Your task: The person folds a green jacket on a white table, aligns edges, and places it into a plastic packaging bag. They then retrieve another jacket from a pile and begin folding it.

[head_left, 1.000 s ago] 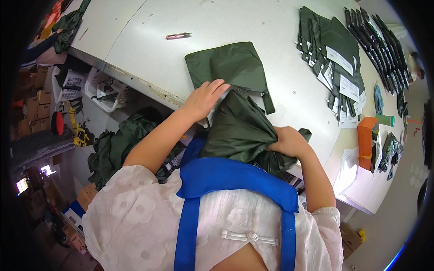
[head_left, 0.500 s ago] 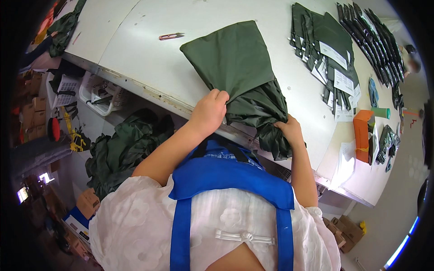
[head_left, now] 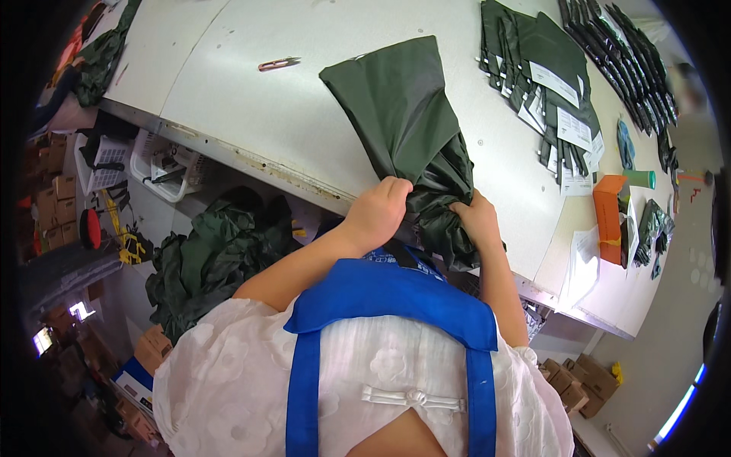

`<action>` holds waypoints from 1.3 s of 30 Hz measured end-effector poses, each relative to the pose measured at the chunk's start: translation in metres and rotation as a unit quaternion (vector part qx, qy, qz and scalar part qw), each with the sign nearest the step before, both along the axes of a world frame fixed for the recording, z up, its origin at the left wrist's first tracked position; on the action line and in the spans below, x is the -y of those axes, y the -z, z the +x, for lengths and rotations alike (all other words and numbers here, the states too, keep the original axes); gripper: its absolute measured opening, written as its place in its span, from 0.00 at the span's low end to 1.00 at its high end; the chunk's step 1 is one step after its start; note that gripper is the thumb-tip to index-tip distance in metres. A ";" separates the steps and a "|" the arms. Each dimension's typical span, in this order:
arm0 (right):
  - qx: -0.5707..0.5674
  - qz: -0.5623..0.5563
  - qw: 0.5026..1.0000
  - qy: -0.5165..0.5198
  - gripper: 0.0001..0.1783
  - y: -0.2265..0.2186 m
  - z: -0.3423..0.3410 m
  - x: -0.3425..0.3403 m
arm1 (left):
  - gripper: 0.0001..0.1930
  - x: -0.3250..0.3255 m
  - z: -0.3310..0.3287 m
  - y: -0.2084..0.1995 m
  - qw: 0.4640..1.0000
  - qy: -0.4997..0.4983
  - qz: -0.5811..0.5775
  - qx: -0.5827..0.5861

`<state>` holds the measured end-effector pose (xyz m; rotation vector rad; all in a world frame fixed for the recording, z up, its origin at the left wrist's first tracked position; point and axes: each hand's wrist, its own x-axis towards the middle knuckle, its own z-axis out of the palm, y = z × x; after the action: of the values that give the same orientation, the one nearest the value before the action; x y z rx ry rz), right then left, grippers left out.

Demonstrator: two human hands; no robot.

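gripping the dark green fabric [head_left: 415, 137], left hand [head_left: 378, 213] and right hand [head_left: 476, 219] clench near white-labelled packets [head_left: 552, 84].

bright, even light | soft shadows | rim bent, perhaps blurred

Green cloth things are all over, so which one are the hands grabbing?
The dark green fabric piece spread on the white table, bunched by both hands. The others lie flat, folded with white labels, or heaped under the table.

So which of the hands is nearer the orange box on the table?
Right. The right hand grips the dark green fabric on the side toward the orange box; the left hand grips the fabric farther from the box.
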<state>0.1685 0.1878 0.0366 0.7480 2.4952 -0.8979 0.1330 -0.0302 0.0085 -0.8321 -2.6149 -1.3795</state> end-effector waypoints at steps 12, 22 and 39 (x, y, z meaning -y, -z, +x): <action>-0.003 0.120 0.977 -0.177 0.43 -0.011 0.001 0.020 | 0.06 -0.046 -0.102 -0.009 0.974 0.015 -0.224 -0.027; -0.035 0.021 0.996 -0.083 0.38 -0.002 -0.005 0.002 | 0.09 -0.053 -0.095 -0.027 0.969 0.197 0.007 -0.146; -0.153 -0.274 0.928 0.202 0.20 0.033 -0.031 -0.023 | 0.30 -0.045 -0.052 0.029 0.993 -0.037 0.108 0.022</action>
<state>0.1379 0.2105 0.0036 0.9887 2.1704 -1.8865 0.0807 0.0144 -0.0206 -0.6782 -2.4412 -1.6390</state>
